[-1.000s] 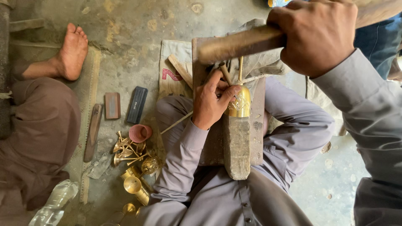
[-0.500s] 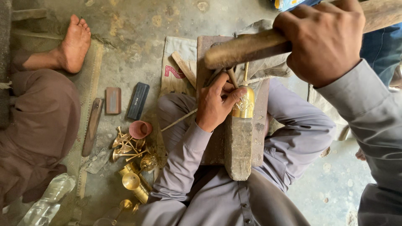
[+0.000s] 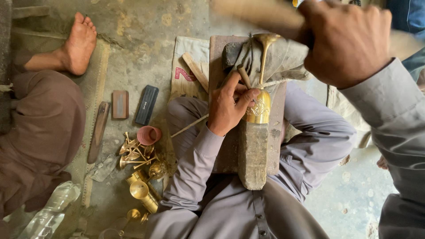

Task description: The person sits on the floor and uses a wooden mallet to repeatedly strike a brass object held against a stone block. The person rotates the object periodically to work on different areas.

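Brass vase worked on a wooden block

The brass vase [image 3: 259, 104] lies on a wooden block [image 3: 253, 150] across the lap. The left hand [image 3: 230, 106] grasps a small punch [image 3: 244, 76] against it. The right hand [image 3: 347, 42] is clenched on a blurred mallet handle [image 3: 261, 15]. Brass cups [image 3: 139, 166] sit on the floor nearby

Two bare hands, no rings, no gloves. Left hand [image 3: 230, 106] leading back from the fingers into a long grey sleeve, loose and creased, plain cuff at the wrist. Right hand [image 3: 347, 42] likewise running into a grey sleeve, cuff close behind the knuckles. Same grey cloth across the lap: long buttoned shirt, placket with small buttons, loose matching trousers over both knees.
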